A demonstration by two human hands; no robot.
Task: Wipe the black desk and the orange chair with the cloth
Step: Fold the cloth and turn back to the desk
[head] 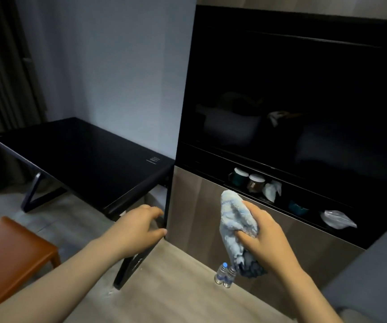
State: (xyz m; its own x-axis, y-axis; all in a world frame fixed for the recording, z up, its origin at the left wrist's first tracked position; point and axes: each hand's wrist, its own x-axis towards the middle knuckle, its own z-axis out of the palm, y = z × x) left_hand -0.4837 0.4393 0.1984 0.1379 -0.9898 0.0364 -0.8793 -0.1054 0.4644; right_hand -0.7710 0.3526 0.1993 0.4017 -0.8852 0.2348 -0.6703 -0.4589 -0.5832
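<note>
right hand (261, 231): you've got it clamped round the bunched blue cloth (235, 226)
left hand (139, 226): fingers loose, holding nothing, near the black counter (83, 151)
orange chair (8, 252): down at your left

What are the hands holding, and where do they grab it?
The right hand grips the cloth around its bunched middle, both ends sticking out. The left hand holds nothing.

desk (83, 155): glossy black | chair (8, 248): smooth leather-like | cloth (234, 220): fluffy terry
</note>
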